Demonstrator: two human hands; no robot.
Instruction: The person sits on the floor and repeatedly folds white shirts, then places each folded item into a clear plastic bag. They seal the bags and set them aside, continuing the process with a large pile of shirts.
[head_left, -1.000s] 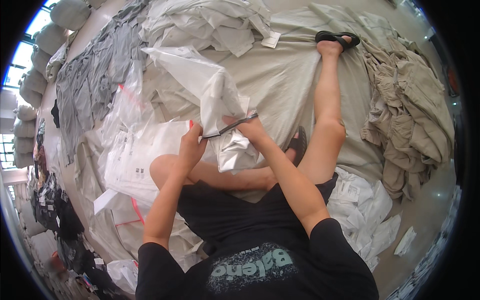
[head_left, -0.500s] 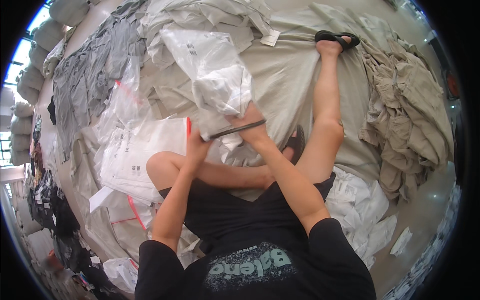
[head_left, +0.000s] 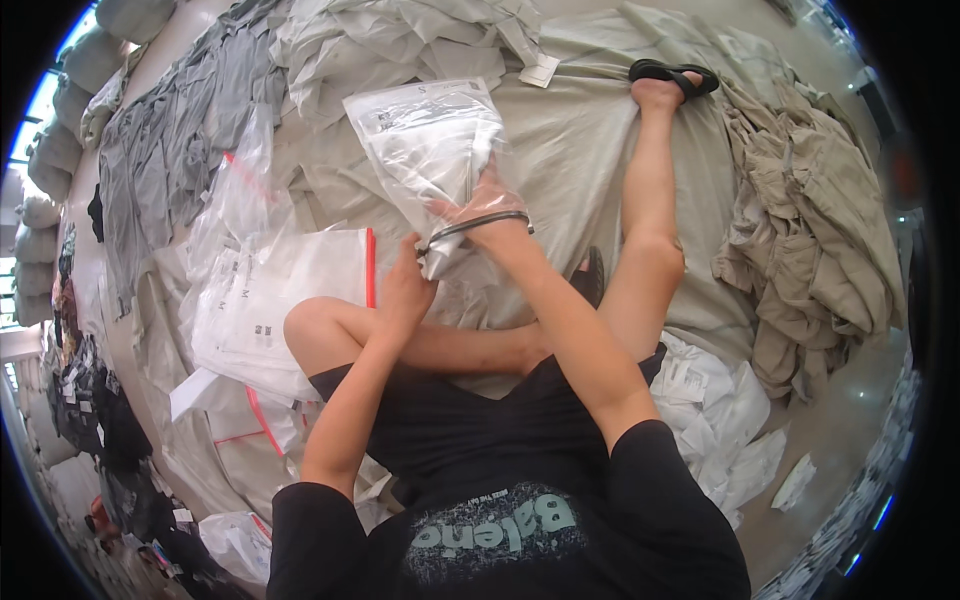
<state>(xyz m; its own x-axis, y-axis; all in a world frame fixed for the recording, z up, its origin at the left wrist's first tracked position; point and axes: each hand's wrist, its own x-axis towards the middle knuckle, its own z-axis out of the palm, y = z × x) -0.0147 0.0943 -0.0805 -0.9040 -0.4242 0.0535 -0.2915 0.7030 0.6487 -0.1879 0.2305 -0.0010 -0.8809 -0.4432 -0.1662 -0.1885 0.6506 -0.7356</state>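
Pinching the clear bag (head_left: 428,125) at its six o'clock, your left hand (head_left: 407,287); inside it, your right hand (head_left: 482,208) (finger grip not discernible).

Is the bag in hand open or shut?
The clear bag is open: its dark rim crosses the right hand, partly inside, while the left hand holds the edge.

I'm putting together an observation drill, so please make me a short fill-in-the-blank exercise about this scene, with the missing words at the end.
1. The right hand is ____ the clear bag (inside/beneath).
2. The left hand, gripping that bag, is ____ to the lower edge of the view than the right hand (closer/farther).
3. The bag stack by the left knee shows a bright ____ strip.
4. The tan garments lie on the view's ____ side.

Missing words: inside; closer; red; right.
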